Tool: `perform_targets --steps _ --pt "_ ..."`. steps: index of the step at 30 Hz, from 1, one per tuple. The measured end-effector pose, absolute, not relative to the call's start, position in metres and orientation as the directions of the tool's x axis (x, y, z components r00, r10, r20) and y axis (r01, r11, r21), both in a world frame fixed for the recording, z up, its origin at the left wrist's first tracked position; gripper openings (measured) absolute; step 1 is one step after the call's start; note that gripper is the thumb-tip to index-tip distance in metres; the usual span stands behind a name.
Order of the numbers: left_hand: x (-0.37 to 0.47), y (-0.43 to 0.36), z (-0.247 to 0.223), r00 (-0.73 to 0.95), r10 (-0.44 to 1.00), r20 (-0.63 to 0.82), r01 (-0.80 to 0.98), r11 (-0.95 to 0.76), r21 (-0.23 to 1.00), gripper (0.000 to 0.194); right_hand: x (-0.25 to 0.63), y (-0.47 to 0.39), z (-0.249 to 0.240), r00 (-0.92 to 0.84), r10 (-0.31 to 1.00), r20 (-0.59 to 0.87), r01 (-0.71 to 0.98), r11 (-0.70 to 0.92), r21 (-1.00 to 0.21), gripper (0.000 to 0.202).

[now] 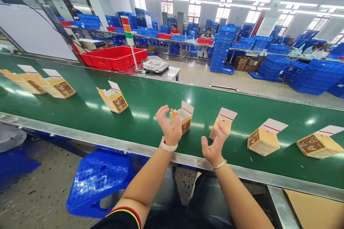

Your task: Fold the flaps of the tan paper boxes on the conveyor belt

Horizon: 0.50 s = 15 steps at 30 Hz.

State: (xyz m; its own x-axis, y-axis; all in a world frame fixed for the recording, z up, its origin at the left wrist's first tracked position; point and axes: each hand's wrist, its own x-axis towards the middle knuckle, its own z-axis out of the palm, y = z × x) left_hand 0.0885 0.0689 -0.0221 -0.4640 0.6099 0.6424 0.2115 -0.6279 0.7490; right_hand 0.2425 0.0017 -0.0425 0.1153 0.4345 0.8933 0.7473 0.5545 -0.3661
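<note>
Both my hands hover over the near side of a green conveyor belt [150, 93]. My left hand [169, 125], with a pale band on the wrist, has its fingers apart in front of an open-topped brown box [186, 126] whose white flap stands up. My right hand [216, 143], wearing a thin bracelet, is spread just before another box [225, 127], partly covering it. No object shows in either palm. Whether the fingertips touch the boxes cannot be made out.
More boxes stand left [115, 101] and right [264, 141] along the belt. Its metal rail [107, 139] runs before me. A blue stool [102, 175] is at lower left. Beyond the belt are a red bin [115, 57], a scale [156, 65] and seated people.
</note>
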Motion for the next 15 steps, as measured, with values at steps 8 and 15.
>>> perform_targets --steps 8,15 --pt "0.068 0.103 -0.042 0.165 0.872 0.462 0.014 -0.470 0.882 0.040 0.229 0.064 -0.067 -0.161 0.723 0.671 0.601 0.612 -0.515 0.037" --pt "0.100 0.101 -0.041 0.042 0.952 0.302 0.080 -0.305 0.949 0.014 0.226 0.081 -0.064 0.387 0.811 0.439 0.359 0.305 -0.882 0.022"
